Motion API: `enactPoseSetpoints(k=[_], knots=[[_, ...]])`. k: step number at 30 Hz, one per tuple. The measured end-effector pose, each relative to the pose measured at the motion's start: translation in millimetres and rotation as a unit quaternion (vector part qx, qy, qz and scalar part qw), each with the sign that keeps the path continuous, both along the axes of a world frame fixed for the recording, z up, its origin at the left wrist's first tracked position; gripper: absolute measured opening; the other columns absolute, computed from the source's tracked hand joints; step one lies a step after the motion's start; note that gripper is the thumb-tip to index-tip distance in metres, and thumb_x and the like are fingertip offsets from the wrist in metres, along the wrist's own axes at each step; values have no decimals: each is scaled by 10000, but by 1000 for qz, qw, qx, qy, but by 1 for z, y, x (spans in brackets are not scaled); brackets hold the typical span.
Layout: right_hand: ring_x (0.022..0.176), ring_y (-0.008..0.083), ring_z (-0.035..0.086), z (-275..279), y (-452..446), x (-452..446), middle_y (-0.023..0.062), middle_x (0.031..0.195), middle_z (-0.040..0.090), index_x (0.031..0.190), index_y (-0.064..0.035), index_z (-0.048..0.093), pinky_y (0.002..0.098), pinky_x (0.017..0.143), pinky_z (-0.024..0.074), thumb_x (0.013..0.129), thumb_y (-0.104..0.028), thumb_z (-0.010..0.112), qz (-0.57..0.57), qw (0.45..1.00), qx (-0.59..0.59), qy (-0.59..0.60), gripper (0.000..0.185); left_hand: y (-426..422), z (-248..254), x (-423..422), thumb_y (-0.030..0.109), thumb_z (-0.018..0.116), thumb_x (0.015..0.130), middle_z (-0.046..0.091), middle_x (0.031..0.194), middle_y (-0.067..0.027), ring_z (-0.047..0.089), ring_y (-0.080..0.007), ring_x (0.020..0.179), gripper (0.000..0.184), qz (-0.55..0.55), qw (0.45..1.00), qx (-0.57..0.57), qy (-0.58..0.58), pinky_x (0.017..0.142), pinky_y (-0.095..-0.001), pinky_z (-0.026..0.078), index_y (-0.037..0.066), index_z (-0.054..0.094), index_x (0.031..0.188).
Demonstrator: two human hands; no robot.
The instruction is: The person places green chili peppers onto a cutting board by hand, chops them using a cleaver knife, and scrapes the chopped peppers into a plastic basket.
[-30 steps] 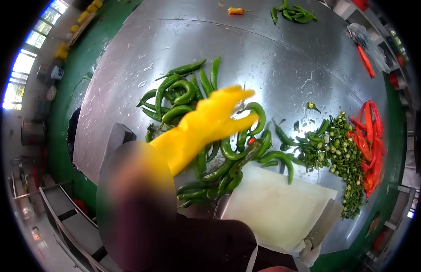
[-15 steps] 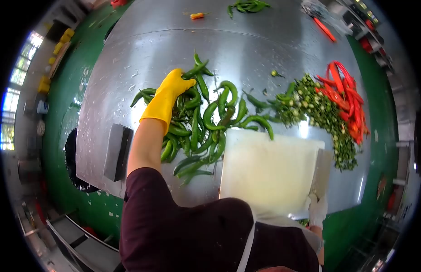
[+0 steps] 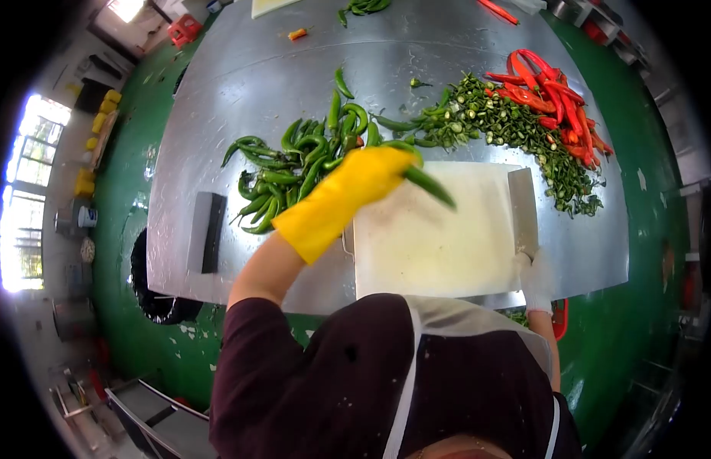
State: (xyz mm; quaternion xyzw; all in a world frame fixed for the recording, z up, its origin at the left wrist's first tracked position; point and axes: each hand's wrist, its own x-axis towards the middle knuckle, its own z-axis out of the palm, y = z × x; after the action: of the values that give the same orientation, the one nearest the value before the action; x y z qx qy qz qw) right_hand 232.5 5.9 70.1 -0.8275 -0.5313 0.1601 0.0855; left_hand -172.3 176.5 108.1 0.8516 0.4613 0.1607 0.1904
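My left hand (image 3: 374, 174), in a yellow rubber glove, is closed around green chili peppers (image 3: 430, 187) above the upper left corner of the white cutting board (image 3: 436, 245). One pepper points down to the right over the board. My right hand (image 3: 534, 277), in a whitish glove, grips the handle of a wide-bladed cleaver (image 3: 523, 210), whose blade lies along the board's right edge. Whole green peppers (image 3: 283, 177) are heaped left of the board. Chopped green pepper (image 3: 516, 126) forms a band behind and right of it.
Red peppers (image 3: 558, 96) lie at the back right of the metal table (image 3: 248, 76). A grey block (image 3: 206, 232) stands at the table's left. A small orange pepper piece (image 3: 297, 34) and more green peppers (image 3: 364, 7) lie farther back.
My left hand has moved right from the green pepper heap to the board and now has peppers in it. My right hand still holds the cleaver at the board's right edge. The camera view has shifted.
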Motion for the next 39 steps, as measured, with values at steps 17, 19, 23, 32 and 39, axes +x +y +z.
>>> enactPoseSetpoints(k=[17,19,23,32,39], knots=[[1103,465,712,-19,-6,11,201,1196,765,1256,-151,647,536,943,548,1016,-402,642,-10,1000,6,9,347,55,-7,-87,150,589,968,747,1238,-170,701,-403,1126,400,223,957,186,9,969,-501,567,154,703,1351],[1111,456,714,-28,-6,21,198,1206,766,1263,-152,653,530,954,547,1009,-382,651,-18,999,10,25,343,67,-21,-137,198,550,1006,758,1201,-167,701,-406,1120,382,282,944,163,49,954,-513,565,201,716,1350],[1044,425,730,-38,0,25,205,1121,770,1211,-69,687,501,935,555,969,-329,701,-44,998,9,42,356,75,-27,-229,205,518,1003,762,1202,-159,707,-392,1134,414,384,915,26,121,956,-502,569,249,740,1350],[989,416,722,-1,11,-2,253,1076,745,1133,3,714,499,880,554,928,-337,756,-25,999,-25,-34,399,106,-65,-271,284,536,1054,774,1170,-161,718,-377,1114,363,376,920,59,93,947,-477,569,248,737,1354],[972,462,708,-4,11,4,279,1059,729,1112,18,693,527,855,547,941,-366,734,-22,999,-34,-36,422,159,-69,-148,134,581,1008,647,1463,-148,576,-369,1385,361,-13,966,156,204,1177,-442,449,212,745,1320]])
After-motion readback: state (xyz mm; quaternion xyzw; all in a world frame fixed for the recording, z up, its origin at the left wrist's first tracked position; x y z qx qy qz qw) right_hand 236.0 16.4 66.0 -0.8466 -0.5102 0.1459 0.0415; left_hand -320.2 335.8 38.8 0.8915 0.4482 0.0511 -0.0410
